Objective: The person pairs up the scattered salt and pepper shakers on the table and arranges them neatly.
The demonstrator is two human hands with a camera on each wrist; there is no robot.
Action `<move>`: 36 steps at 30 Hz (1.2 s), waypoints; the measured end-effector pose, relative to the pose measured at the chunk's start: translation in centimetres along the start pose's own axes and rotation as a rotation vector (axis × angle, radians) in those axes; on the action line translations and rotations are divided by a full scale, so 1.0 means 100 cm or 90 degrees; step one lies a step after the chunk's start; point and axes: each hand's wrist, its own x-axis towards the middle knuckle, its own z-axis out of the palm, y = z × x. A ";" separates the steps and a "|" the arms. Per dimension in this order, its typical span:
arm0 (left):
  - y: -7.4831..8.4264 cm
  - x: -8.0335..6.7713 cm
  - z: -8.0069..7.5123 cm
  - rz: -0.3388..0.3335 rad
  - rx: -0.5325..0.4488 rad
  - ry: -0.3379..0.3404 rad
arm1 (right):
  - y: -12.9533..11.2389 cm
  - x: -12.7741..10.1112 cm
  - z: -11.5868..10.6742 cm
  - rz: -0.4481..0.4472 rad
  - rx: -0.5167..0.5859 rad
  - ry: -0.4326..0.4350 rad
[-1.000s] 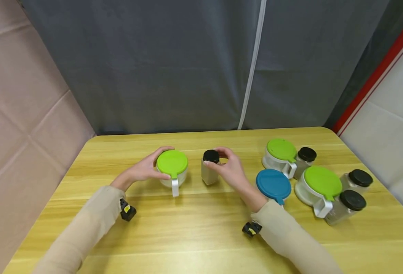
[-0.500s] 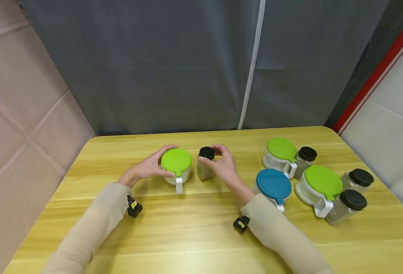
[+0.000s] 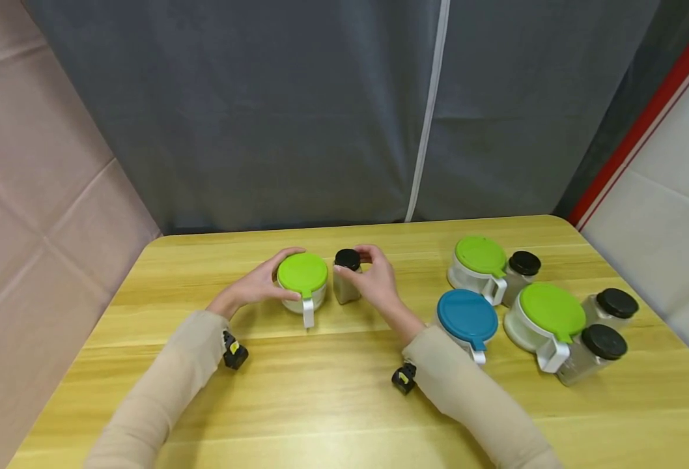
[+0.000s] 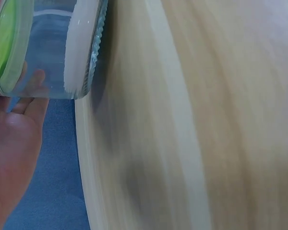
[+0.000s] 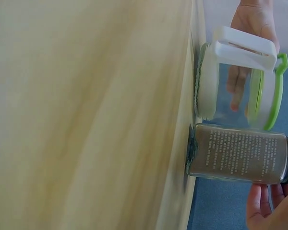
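My left hand (image 3: 256, 283) grips a glass seasoning jar (image 3: 302, 273) with a green lid and a white handle pointing toward me. White grains lie in its bottom, seen through the glass jar (image 4: 48, 43) in the left wrist view. Just to its right, my right hand (image 3: 378, 279) holds an upright spice bottle (image 3: 343, 288) by its black cap area, thumb on the near side. In the right wrist view the spice bottle (image 5: 237, 153) is full of brown powder and bears printed text. The two containers stand side by side on the table, very close together.
On the right are two green-lidded jars (image 3: 481, 255) (image 3: 552, 310), a blue-lidded jar (image 3: 467, 315) partly behind my right forearm, and three black-capped bottles (image 3: 523, 264) (image 3: 616, 305) (image 3: 602, 343). The wooden table (image 3: 297, 404) meets a grey curtain (image 3: 262, 130) at the back.
The spice bottle has moved left and slightly back in my right hand. The green-lidded jar has shifted a little to the right with my left hand, so the gap between them has narrowed.
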 end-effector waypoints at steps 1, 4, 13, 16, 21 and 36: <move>-0.001 0.001 0.000 -0.001 -0.002 0.000 | 0.000 0.001 0.001 -0.002 -0.002 0.002; -0.005 0.004 -0.001 0.001 -0.011 -0.003 | 0.001 0.002 0.005 -0.012 -0.007 0.009; -0.034 0.014 -0.004 0.007 -0.002 0.007 | 0.000 0.004 0.012 -0.016 -0.001 0.031; -0.036 0.014 -0.004 0.008 0.000 0.008 | -0.001 0.004 0.014 -0.015 0.000 0.036; -0.037 0.016 -0.005 -0.005 0.011 0.001 | -0.001 0.005 0.016 -0.017 -0.014 0.054; -0.030 0.017 -0.011 -0.036 0.016 -0.025 | -0.004 0.006 0.019 -0.028 -0.058 0.054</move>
